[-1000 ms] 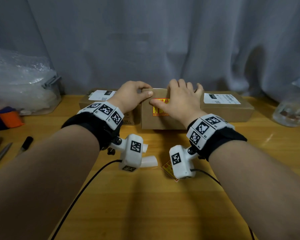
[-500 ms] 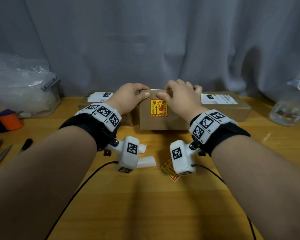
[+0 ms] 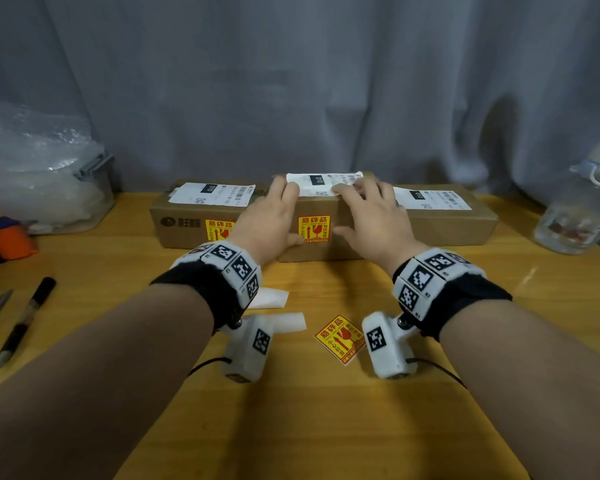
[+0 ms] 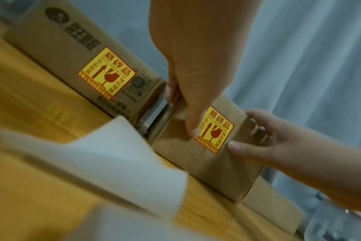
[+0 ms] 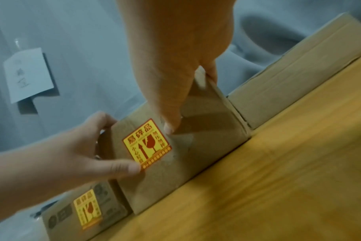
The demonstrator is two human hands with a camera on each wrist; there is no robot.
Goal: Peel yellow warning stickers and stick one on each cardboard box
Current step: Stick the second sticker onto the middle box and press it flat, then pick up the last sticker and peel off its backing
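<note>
The left hand (image 3: 271, 220) and the right hand (image 3: 371, 216) both grasp the middle brown cardboard box (image 3: 326, 251) on the wooden table (image 3: 291, 410), fingers over its top, thumbs on its front. A square yellow warning sticker (image 3: 314, 229) adheres to that front face between the thumbs. A second yellow warning sticker (image 3: 338, 337) lies loose on the table near the wrists.

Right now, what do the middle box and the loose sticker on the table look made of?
The middle box: brown cardboard, matte, with creased folded edges. The loose sticker: probably glossy coated paper or vinyl, yellow with red print; it lies flat on the wooden table.
</note>
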